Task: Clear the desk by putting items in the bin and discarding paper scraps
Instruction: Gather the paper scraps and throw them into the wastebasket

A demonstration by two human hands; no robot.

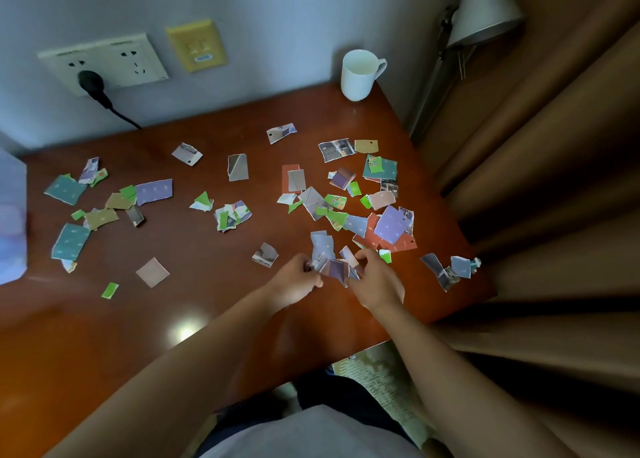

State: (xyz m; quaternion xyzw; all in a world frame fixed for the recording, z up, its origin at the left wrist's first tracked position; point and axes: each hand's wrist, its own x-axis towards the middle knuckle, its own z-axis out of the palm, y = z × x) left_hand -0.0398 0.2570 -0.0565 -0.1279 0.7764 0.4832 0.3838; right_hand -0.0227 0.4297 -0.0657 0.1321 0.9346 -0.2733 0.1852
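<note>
The white mug (358, 77) stands at the far right corner of the desk (194, 260). Its inside looks pale, and I cannot tell whether anything is in it. At the left edge a pale see-through thing (12, 215) is too blurred to make out. Torn paper scraps (152, 191) lie strewn over the desk in green, teal, purple, tan and red, thickest on the right. My left hand (298, 279) and right hand (377, 283) meet near the front right, their fingers (365, 255) curled round a bunch of scraps (337, 269), purple and grey, held between them.
</note>
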